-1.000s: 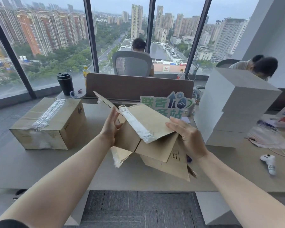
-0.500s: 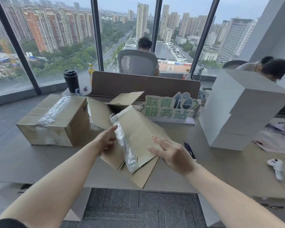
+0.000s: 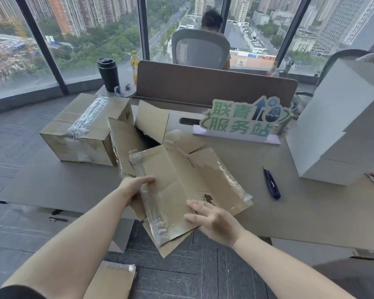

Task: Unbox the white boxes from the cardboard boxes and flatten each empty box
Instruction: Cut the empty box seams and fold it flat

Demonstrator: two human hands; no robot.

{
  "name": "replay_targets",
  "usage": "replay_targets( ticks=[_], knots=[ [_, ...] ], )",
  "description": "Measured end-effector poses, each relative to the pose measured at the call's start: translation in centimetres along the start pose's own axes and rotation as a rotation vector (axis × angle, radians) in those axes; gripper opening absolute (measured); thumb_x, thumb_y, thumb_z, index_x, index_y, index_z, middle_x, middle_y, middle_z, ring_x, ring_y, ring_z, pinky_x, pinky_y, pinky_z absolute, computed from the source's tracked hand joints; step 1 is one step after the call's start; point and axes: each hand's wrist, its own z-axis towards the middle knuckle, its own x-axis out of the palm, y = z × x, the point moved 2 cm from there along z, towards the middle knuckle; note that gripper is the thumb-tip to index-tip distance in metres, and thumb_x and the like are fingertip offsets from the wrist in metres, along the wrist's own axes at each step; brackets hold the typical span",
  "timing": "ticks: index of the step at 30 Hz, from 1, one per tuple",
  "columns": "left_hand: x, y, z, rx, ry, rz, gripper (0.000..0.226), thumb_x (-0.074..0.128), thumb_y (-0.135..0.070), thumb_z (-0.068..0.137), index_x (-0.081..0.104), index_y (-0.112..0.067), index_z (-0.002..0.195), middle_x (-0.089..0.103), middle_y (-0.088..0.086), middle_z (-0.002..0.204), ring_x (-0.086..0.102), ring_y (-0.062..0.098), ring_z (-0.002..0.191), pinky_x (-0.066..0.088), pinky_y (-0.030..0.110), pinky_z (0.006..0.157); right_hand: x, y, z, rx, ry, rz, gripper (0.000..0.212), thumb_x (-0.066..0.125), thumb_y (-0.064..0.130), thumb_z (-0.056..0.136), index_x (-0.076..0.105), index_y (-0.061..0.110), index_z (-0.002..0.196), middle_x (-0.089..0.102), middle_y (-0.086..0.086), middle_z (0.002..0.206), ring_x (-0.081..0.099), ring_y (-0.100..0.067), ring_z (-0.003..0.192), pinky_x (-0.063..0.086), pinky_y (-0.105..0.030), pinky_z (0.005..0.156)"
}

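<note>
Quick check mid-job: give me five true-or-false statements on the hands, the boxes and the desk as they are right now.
1. The left hand grips the opened cardboard box. True.
2. The right hand is clenched in a fist. False: its fingers are spread, at the box's near edge.
3. The taped cardboard box is cut open. False: tape still runs across its closed top.
4. The blue utility knife lies on the desk, right of the opened box. True.
5. The white boxes stand on the floor. False: they are stacked on the desk.

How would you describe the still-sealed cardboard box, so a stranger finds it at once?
On the grey desk, look to the far left end. The sealed cardboard box stands there, left of the opened box; only it keeps its full shape, with clear tape along its closed top.
</note>
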Motion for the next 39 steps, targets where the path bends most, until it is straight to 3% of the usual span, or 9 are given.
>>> replay_targets(
  ticks=[6, 13, 19, 24, 29, 32, 34, 36, 39],
  knots=[
    [-1.1, 0.0, 1.9, 0.025, -0.006, 0.04, 0.044, 0.088, -0.021, 0.07, 0.067, 0.002, 0.101, 0.068, 0.013, 0.091, 0.061, 0.023, 0.074, 0.048, 0.031, 0.064, 0.4, -1.8, 1.1, 0.256, 0.308, 0.197, 0.052, 0.049, 0.052, 0.095, 0.053, 0.028, 0.141, 0.035, 0.003, 0.158, 0.04, -0.017, 0.141, 0.034, -0.029, 0.113],
    [-1.9, 0.0, 4.5, 0.038, 0.051, 0.067, 0.042, 0.09, -0.017, 0.066, 0.068, -0.002, 0.098, 0.072, 0.012, 0.095, 0.069, 0.025, 0.084, 0.055, 0.033, 0.077, 1.0, -5.2, 3.3, 0.692, 0.401, 0.12, 0.05, 0.047, 0.037, 0.102, 0.037, 0.031, 0.151, 0.03, 0.009, 0.16, 0.025, -0.011, 0.147, 0.031, -0.037, 0.115],
    [-1.7, -0.3, 7.0, 0.022, 0.144, 0.138, 0.043, 0.089, -0.019, 0.068, 0.068, -0.007, 0.103, 0.074, 0.007, 0.096, 0.072, 0.022, 0.087, 0.058, 0.035, 0.084, 3.1, -9.5, 2.1, 1.292, 0.14, 0.222, 0.074, 0.058, 0.047, 0.094, 0.02, 0.027, 0.155, 0.026, -0.005, 0.16, 0.025, -0.032, 0.146, 0.028, -0.055, 0.116],
    [-0.9, 0.1, 9.3, -0.019, 0.151, 0.145, 0.028, 0.084, -0.012, 0.073, 0.068, -0.007, 0.096, 0.075, 0.009, 0.091, 0.071, 0.021, 0.079, 0.054, 0.028, 0.067, 3.4, -13.7, -0.2, 1.655, -0.089, 0.585, 0.098, 0.071, 0.044, 0.088, 0.006, 0.023, 0.158, 0.022, -0.01, 0.162, 0.029, -0.035, 0.145, 0.029, -0.052, 0.114],
    [0.2, 1.6, 10.9, -0.107, 0.149, 0.207, 0.032, 0.081, -0.013, 0.077, 0.066, -0.001, 0.103, 0.074, 0.017, 0.094, 0.071, 0.034, 0.088, 0.057, 0.041, 0.084, 4.1, -17.8, -3.0, 1.702, 0.085, 0.772, 0.079, 0.079, 0.037, 0.082, 0.043, 0.006, 0.145, 0.054, -0.011, 0.142, 0.052, -0.031, 0.128, 0.04, -0.039, 0.105],
    [0.1, 2.1, 11.1, -0.123, 0.066, 0.177, 0.034, 0.082, -0.021, 0.076, 0.065, -0.004, 0.1, 0.069, 0.017, 0.1, 0.065, 0.033, 0.085, 0.052, 0.04, 0.079, 3.8, -18.9, -4.1, 1.665, 0.248, 0.912, 0.055, 0.084, 0.029, 0.077, 0.066, 0.003, 0.122, 0.072, -0.009, 0.112, 0.068, -0.026, 0.101, 0.053, -0.036, 0.092],
    [-0.1, 2.4, 11.0, -0.131, -0.002, 0.128, 0.047, 0.086, -0.031, 0.069, 0.064, -0.007, 0.102, 0.069, 0.016, 0.102, 0.066, 0.033, 0.088, 0.053, 0.042, 0.081, 3.6, -19.5, -3.7, 1.607, 0.248, 0.974, 0.04, 0.082, 0.022, 0.079, 0.071, 0.004, 0.112, 0.076, -0.008, 0.1, 0.072, -0.024, 0.091, 0.056, -0.034, 0.083],
    [-0.2, 2.5, 10.6, -0.14, -0.08, 0.115, 0.054, 0.088, -0.027, 0.067, 0.06, -0.005, 0.107, 0.068, 0.015, 0.103, 0.067, 0.032, 0.091, 0.057, 0.045, 0.083, 3.4, -20.1, -2.4, 1.546, 0.23, 1.024, 0.035, 0.08, 0.024, 0.082, 0.07, 0.009, 0.112, 0.076, -0.005, 0.101, 0.072, -0.023, 0.095, 0.055, -0.038, 0.089],
    [-0.2, 2.6, 10.1, -0.135, -0.193, 0.17, 0.056, 0.082, -0.01, 0.073, 0.047, -0.011, 0.118, 0.062, 0.01, 0.103, 0.064, 0.029, 0.085, 0.054, 0.036, 0.064, 3.2, -21.3, 0.1, 1.472, 0.17, 1.07, 0.026, 0.074, 0.02, 0.088, 0.066, 0.013, 0.111, 0.074, -0.003, 0.104, 0.07, -0.019, 0.093, 0.055, -0.033, 0.082]
  ],
)
